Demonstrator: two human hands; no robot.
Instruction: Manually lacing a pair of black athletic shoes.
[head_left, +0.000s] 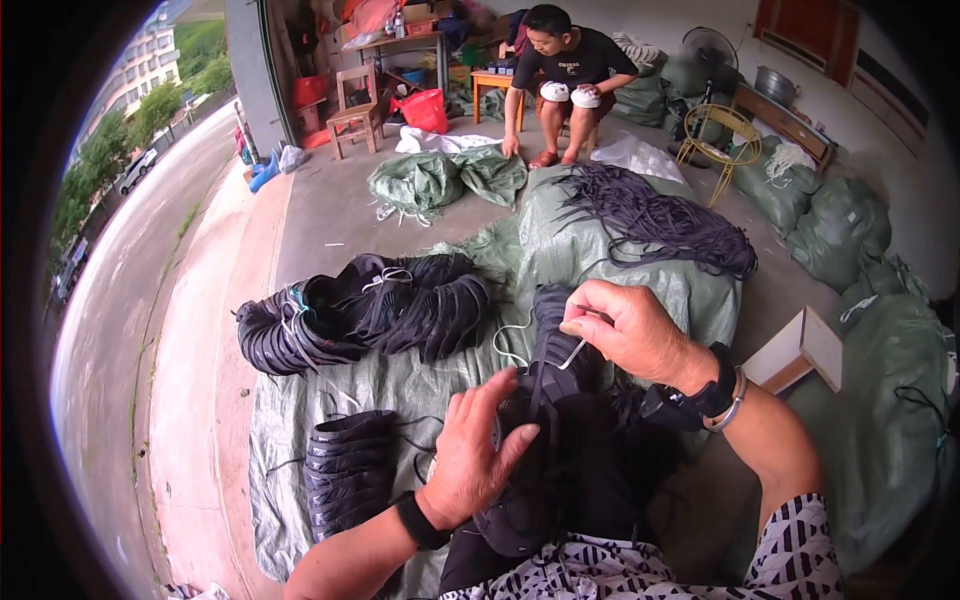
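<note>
Right hand (632, 335) pinched a thin tool (574, 354); left hand (472, 452) gaped, fingers apart. Lacing appeared unfinished, dark laces (655, 218) lying heaped.

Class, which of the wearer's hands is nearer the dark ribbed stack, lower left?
Left. The left hand is just right of the stack; the right hand is farther right and higher.

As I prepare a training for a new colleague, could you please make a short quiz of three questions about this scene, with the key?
1. True or false: the left hand is closed into a fist.
2. Where does the heap of dark strips lie? A) on the green sheet; B) on the wooden chair; C) in the red bag.
3. Complete: the right hand pinches a thin tool with a ... pale end.
Key: 1 false; 2 A; 3 bent.
</note>
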